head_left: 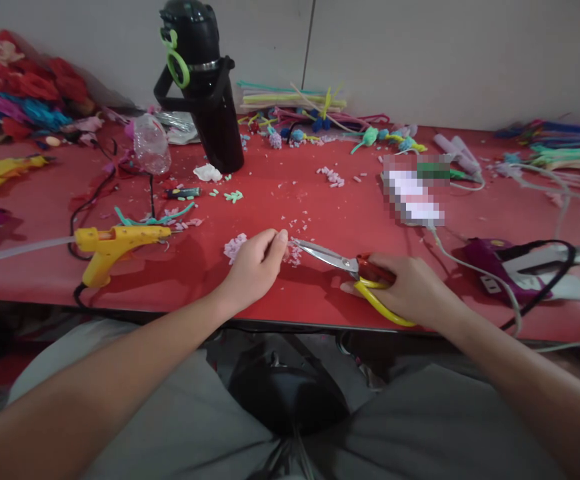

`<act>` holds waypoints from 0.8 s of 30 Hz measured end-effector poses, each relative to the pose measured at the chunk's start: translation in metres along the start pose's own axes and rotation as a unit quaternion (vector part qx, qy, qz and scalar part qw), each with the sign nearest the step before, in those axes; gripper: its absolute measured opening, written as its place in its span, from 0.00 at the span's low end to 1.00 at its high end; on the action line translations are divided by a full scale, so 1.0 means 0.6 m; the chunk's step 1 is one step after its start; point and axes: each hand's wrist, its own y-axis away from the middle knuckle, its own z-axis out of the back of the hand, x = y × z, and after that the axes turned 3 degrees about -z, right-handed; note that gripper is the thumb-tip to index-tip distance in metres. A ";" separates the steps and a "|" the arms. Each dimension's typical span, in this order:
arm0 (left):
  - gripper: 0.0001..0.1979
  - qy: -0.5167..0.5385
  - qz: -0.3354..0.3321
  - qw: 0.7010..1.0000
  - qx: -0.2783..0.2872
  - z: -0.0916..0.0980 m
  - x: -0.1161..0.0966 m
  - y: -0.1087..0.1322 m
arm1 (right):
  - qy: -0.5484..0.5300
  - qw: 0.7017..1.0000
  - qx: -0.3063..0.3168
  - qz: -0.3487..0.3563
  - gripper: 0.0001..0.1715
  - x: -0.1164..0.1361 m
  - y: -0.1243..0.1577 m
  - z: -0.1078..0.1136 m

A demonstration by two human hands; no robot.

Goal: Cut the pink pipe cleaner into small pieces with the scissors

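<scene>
My right hand (413, 288) grips a pair of scissors (343, 262) with yellow and red handles; the steel blades point left and lie low over the red table (295, 200). My left hand (257, 265) is closed in a pinch at the blade tips, holding a small pale pink piece (294, 254) that I cannot make out clearly. A little heap of pink fluffy cuttings (234, 246) lies just left of that hand. More pink bits are scattered behind it.
A yellow glue gun (113, 243) lies at the left, its cable running off the edge. A black bottle (205, 87) stands at the back. Pipe cleaners (295, 100), a purple glue gun (500, 263), cables and paper flowers (20, 87) crowd the sides.
</scene>
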 end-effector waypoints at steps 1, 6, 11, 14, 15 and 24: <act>0.20 0.000 0.001 1.000 0.000 0.000 0.000 0.000 | 0.000 1.000 0.004 0.002 0.35 0.000 -0.001 0.000; 0.20 -0.005 -0.003 1.000 0.000 0.001 0.001 0.001 | 0.001 1.000 0.005 0.001 0.36 -0.002 -0.004 -0.001; 0.20 -0.002 -0.002 1.000 0.004 0.000 0.001 0.002 | 0.013 1.000 0.006 -0.003 0.35 -0.006 -0.005 -0.002; 0.20 -0.003 0.003 1.000 0.007 0.000 -0.001 0.002 | 0.015 1.000 0.009 -0.002 0.35 -0.006 -0.006 -0.001; 0.20 -0.004 0.003 1.000 0.008 0.000 -0.002 0.001 | 0.016 1.000 0.010 -0.002 0.35 -0.005 -0.006 -0.001; 0.20 -0.018 0.002 1.000 0.001 0.001 -0.002 0.001 | 0.001 1.000 0.001 -0.007 0.35 -0.004 -0.005 -0.001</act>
